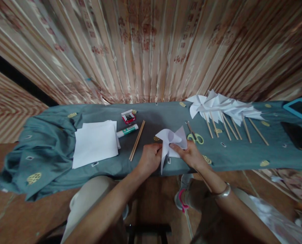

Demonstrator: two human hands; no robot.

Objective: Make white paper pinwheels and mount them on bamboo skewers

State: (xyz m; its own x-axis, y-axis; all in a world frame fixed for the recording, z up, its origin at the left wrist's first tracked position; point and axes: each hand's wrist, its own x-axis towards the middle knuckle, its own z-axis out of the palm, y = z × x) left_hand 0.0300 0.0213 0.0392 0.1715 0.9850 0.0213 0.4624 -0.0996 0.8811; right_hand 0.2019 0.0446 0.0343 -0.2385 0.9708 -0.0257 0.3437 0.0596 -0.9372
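A white paper pinwheel (175, 138), its blades folded toward the middle, is held between my two hands above the table's front edge. My right hand (189, 152) grips it from the right, the thumb pressed near its centre. On the left side my left hand (151, 156) is closed at the paper's edge; its fingertips are partly hidden behind the paper. Just beyond my right hand lie scissors (195, 137) with yellow-green handles. Two wooden sticks (137, 140) rest side by side to the left of my left hand.
A stack of white paper squares (96, 144), a glue stick (127, 130) and an open red box of small dark items (128, 117) are on the left. Finished pinwheels on sticks (222, 105) overlap at the back right, near a dark phone (298, 135) and a blue-framed object (300, 109).
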